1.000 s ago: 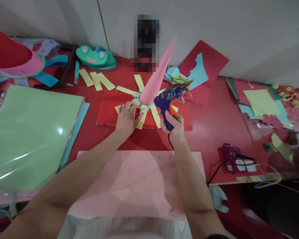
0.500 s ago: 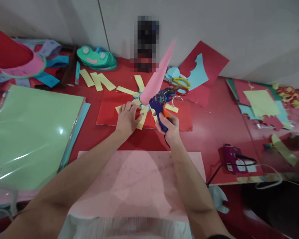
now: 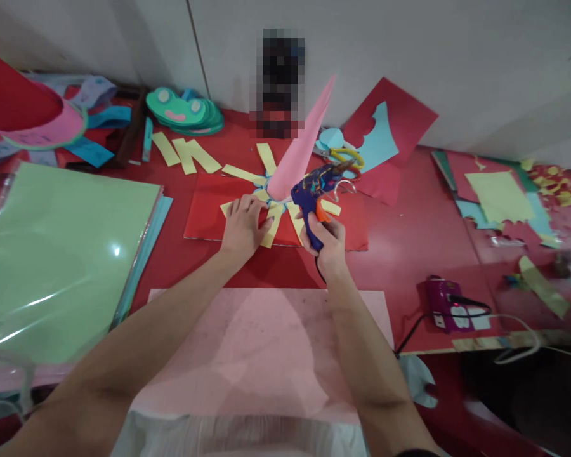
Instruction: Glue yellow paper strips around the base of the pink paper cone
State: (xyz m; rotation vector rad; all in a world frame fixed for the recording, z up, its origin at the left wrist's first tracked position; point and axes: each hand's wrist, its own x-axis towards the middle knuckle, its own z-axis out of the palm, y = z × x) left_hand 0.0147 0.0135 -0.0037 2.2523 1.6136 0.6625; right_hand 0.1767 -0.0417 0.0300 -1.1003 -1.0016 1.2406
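My right hand [image 3: 329, 242] is wrapped round the grip of a dark blue hot glue gun [image 3: 307, 198] with an orange trigger. The gun's nozzle points to the upper right, beside a pink paper cone [image 3: 301, 149]. Yellow paper strips [image 3: 276, 223] spread out like rays from the cone's blue-edged base. My left hand [image 3: 242, 223] lies with its fingers over the strips left of the base, thumb apart. A red rectangular board [image 3: 204, 212] lies under the strips. Part of the base is hidden behind the gun and my fingers.
Yellow-handled scissors [image 3: 345, 155] lie behind the gun near cut red paper [image 3: 400, 124]. Green frog cutouts [image 3: 183, 114] are at the back left. Green sheets in plastic [image 3: 66, 254] lie left. A purple power strip [image 3: 442, 304] with cords sits right, and the gun's cord hangs below my hand.
My right hand and the glue gun have shifted slightly to the right, away from the cone's base. My left hand stays in place.
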